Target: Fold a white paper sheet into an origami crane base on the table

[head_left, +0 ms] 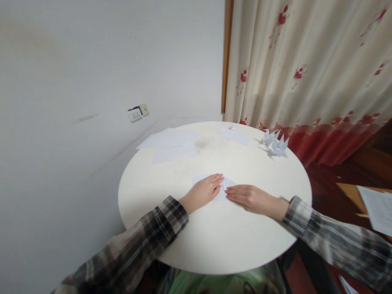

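A small folded sheet of white paper (220, 196) lies flat near the middle of the round white table (226, 241). My left hand (203, 191) rests on its left part, fingers together and pointing right, covering much of it. From the right, my right hand (249, 198) touches the paper's right edge with its fingertips. Both hands press down on the paper with fairly straight fingers. A dark line shows on the paper between the two hands.
White sheets (168, 141) lie at the table's back left. Another sheet (234, 136) with a small folded paper piece (233, 127) is at the back. Folded paper cranes (277, 145) stand at the back right. A wall (92, 81) borders the left side.
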Available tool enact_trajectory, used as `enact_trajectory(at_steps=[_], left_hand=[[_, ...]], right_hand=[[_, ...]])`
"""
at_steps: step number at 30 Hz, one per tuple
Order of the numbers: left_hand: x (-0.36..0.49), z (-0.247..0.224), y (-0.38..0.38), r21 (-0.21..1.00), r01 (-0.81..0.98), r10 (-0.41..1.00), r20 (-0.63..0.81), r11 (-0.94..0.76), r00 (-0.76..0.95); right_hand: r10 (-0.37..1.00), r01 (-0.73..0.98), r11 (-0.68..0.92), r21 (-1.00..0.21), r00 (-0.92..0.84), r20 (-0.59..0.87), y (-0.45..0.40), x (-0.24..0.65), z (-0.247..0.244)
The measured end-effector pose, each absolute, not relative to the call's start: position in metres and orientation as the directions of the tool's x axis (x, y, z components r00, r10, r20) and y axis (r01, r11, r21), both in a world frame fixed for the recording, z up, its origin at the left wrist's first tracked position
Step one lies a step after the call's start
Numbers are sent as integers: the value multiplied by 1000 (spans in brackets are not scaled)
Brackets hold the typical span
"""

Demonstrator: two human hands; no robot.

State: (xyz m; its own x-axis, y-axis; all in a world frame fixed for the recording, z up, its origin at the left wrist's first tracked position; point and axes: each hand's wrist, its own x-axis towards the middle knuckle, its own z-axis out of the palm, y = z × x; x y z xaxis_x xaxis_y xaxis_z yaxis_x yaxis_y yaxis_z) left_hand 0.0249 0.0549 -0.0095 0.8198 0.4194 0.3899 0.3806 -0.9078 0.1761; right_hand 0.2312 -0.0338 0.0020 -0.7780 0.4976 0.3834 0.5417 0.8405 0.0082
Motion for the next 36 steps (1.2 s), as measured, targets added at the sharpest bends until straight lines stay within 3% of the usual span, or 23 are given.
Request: enact_trajectory(at_steps=[36], left_hand=[[25, -10, 43, 178, 365, 406, 413, -914, 815]], right_hand=[[422, 451, 893, 0, -835, 352, -44, 232, 9]])
